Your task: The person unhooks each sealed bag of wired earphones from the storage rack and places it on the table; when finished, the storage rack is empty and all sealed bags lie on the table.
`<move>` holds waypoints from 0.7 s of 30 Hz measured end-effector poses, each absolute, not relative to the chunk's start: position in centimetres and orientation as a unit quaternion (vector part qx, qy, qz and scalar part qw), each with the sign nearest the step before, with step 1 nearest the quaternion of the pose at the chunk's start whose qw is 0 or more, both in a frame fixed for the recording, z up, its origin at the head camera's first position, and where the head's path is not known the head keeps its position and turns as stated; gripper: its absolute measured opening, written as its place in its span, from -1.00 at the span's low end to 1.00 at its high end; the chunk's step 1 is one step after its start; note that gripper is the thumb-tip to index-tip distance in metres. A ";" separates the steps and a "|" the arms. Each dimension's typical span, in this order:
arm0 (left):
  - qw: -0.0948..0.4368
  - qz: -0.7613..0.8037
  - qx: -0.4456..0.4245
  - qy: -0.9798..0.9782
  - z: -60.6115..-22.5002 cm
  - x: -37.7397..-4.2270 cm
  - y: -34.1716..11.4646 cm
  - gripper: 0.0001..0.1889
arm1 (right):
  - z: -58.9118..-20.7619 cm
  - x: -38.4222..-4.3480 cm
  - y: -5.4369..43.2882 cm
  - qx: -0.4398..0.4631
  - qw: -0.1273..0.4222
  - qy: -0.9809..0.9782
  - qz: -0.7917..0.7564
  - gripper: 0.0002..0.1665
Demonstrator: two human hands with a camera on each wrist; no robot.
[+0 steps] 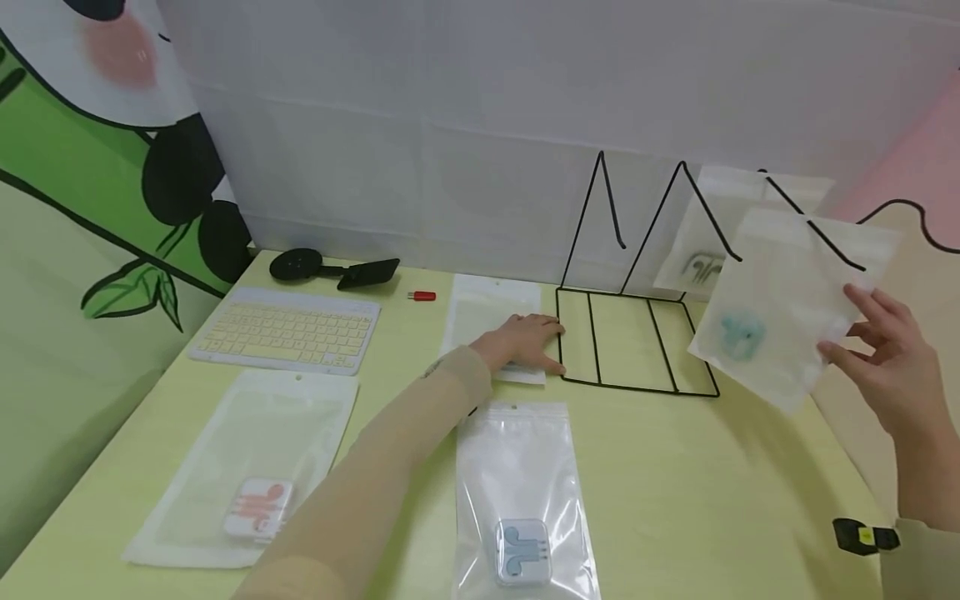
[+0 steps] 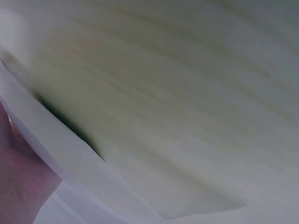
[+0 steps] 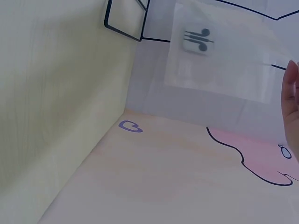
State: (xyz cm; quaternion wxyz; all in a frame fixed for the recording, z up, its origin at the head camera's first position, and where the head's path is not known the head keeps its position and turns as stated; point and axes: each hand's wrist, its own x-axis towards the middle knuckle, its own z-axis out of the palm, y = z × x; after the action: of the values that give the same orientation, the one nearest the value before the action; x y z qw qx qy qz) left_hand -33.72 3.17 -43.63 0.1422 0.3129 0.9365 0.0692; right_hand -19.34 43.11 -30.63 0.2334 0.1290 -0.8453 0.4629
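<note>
In the head view, my left hand (image 1: 521, 342) presses with spread fingers at the left end of the black wire rack (image 1: 622, 387), over a white zip bag (image 1: 491, 304). My right hand (image 1: 896, 358) touches the right edge of a frosted zip bag (image 1: 780, 292) hanging from the rack's front hook; its thumb and fingers stand apart. A blurred teal item (image 1: 742, 333) shows inside. Behind it hangs another frosted bag (image 1: 780, 187) with dark earphones (image 1: 702, 268). Part of the right hand (image 3: 290, 100) shows in the right wrist view. A white sheet edge fills much of the left wrist view.
Left on the table are a white keyboard (image 1: 288, 331), a black folding spoon-like tool (image 1: 296, 264) and a red USB stick (image 1: 422, 296). Zip bags with pink earphones (image 1: 258, 507) and blue earphones (image 1: 522, 552) lie in front. Walls stand behind and beside.
</note>
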 end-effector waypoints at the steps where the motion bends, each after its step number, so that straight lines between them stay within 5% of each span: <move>1: 0.144 0.070 0.312 0.936 -43.7 -33.6 3.2 -0.10 | -30.7 -19.1 43.1 0.133 0.234 -0.841 0.470 -0.17; 12: 0.144 0.064 0.313 0.937 -44.3 -33.4 3.2 -0.11 | -31.8 -16.0 43.6 0.196 0.245 -0.781 0.540 -0.28; 17: 0.147 0.068 0.312 0.936 -44.2 -33.5 3.2 -0.11 | -32.1 -14.9 44.7 0.263 0.203 -0.694 0.639 -0.23; 21: 0.150 0.069 0.315 0.935 -44.1 -33.5 3.2 -0.10 | -32.2 -13.7 46.1 0.229 0.190 -0.722 0.625 -0.24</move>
State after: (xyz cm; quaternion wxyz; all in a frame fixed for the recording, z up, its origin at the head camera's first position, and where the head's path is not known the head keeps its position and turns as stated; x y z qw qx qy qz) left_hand -33.49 3.20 -44.10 0.1496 0.3147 0.9348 0.0688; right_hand -13.66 46.07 -32.24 0.1900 0.2289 -0.7217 0.6250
